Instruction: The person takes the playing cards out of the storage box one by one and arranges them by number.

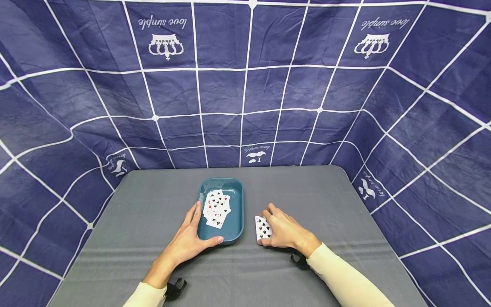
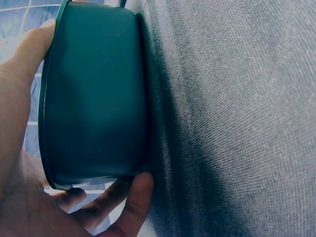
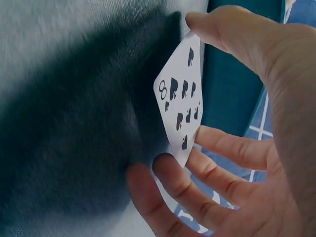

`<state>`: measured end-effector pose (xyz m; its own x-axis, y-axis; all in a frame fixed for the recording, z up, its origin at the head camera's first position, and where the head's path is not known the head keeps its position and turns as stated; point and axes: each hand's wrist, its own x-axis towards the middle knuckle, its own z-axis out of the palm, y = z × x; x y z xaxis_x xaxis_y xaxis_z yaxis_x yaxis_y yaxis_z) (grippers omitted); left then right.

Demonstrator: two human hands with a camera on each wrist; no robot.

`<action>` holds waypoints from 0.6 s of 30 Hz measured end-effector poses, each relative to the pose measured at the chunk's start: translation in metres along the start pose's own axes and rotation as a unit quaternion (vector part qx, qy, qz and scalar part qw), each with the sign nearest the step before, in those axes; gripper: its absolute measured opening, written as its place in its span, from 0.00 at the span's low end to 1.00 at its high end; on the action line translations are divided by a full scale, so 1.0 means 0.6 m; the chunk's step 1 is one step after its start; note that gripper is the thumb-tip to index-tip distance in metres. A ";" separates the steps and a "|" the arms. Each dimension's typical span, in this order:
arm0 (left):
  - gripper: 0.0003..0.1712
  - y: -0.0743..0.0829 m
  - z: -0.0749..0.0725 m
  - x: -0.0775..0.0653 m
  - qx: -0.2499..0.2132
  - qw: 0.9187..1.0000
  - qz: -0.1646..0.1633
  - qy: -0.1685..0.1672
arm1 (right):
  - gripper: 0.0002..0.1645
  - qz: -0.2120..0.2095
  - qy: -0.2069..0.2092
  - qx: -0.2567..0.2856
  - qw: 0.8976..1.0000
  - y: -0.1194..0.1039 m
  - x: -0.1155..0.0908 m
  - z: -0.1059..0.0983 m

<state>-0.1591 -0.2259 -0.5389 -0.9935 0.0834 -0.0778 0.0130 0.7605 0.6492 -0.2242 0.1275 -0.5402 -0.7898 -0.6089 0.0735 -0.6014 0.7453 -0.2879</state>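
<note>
My right hand (image 1: 285, 228) holds an eight of spades playing card (image 3: 180, 98) by its edges, thumb at one end and fingertips at the other. The card faces up, close over the table, just right of a teal tray (image 1: 237, 226). My left hand (image 1: 192, 234) grips the tray's near left corner. Its thumb lies at the near rim and its fingers reach along the left side, as the tray's outer wall (image 2: 94, 89) shows in the left wrist view. Inside the tray is a loose, overlapping pile of face-up playing cards (image 1: 216, 209), red and black.
The table (image 1: 299, 187) has a grey cloth with creases across its near part. Blue cloth (image 1: 222, 89) with white lines hangs behind it and along both sides. A black strap (image 1: 175, 289) shows at the left wrist, another (image 1: 299, 260) at the right.
</note>
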 end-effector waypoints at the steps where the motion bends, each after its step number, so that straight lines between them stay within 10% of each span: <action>1: 0.88 0.000 0.000 0.000 0.000 1.000 0.001 0.000 | 0.47 0.003 0.000 -0.001 1.000 -0.002 -0.001 0.002; 18: 0.89 0.001 0.000 0.000 -0.004 1.000 -0.004 -0.002 | 0.46 0.023 -0.014 0.007 1.000 -0.005 -0.004 0.016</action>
<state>-0.1591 -0.2253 -0.5387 -0.9932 0.0799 -0.0850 0.0048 0.7563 0.6542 -0.2192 0.1241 -0.5489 -0.8131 -0.5812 0.0327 -0.5622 0.7695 -0.3028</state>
